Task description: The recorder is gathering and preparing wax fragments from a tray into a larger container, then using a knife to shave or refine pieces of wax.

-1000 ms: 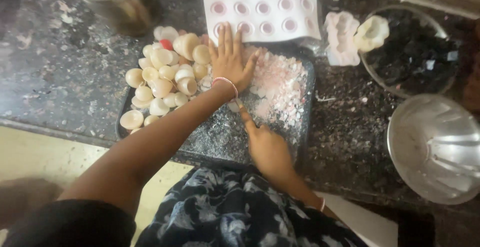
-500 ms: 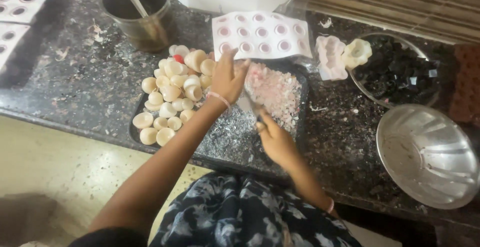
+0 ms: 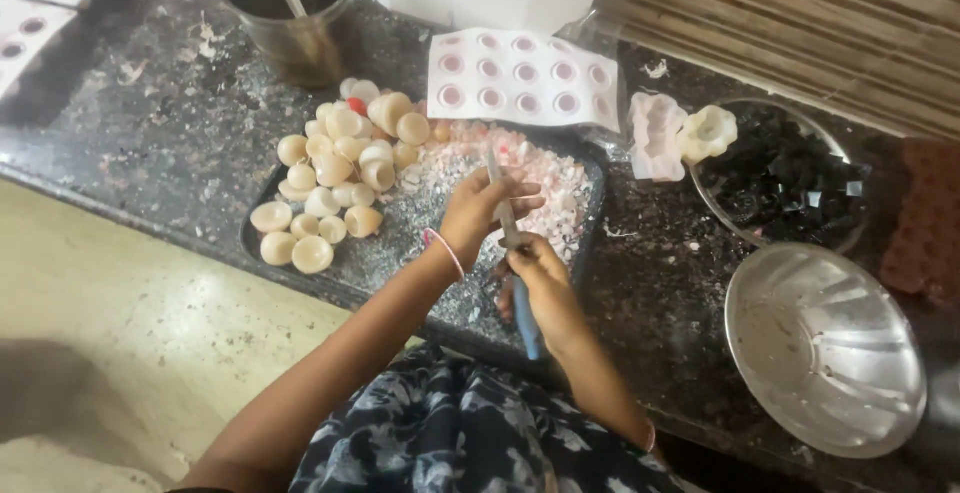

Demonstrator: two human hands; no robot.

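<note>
My right hand [image 3: 545,288] grips a blue-handled knife [image 3: 522,315] over a dark tray [image 3: 300,275], with the thin blade pointing up and away. My left hand [image 3: 482,211] is curled against the blade, its fingers closed around a small piece that they mostly hide. A heap of cream dome-shaped pieces [image 3: 335,168] fills the tray's left half. Pink and white shavings [image 3: 555,188] cover its right half.
A white mould sheet with pink cavities [image 3: 520,78] lies behind the tray. A dark cup with a spoon [image 3: 290,23] stands at the back left. To the right are pale flower-shaped moulds [image 3: 680,135], a bowl of dark pieces [image 3: 790,178] and a steel bowl [image 3: 820,348].
My left hand has come off the heap of dome pieces and drawn back to the knife blade. My right hand has raised the knife over the tray. The view has shifted.
</note>
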